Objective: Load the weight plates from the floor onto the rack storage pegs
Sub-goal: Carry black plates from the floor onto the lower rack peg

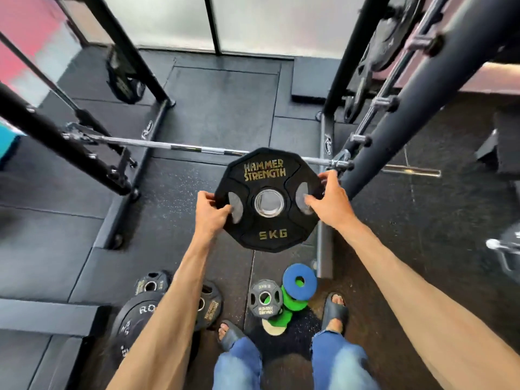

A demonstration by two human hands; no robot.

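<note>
The left hand (pixel 211 212) is curled round the left edge of a black twelve-sided rubber weight plate with gold "HAMMER STRENGTH" and "5KG" lettering (pixel 270 226), its thumb at the left grip slot. The right hand (pixel 329 201) clasps the opposite edge, thumb in the right slot and fingers over the rim. Between them the plate is held in the air, face up toward the camera, in front of a steel barbell (pixel 197 149) resting low across the black steel rack (pixel 422 94). Short chrome storage pegs (pixel 385 102) stick out of the rack's right upright, just right of the plate.

On the black rubber floor (pixel 219 108) near the person's feet lie more plates: a small dark grey one (pixel 264 298), a blue disc (pixel 299 281) on green discs (pixel 292 302), and larger black plates (pixel 138 313) to the left, partly hidden by the left forearm.
</note>
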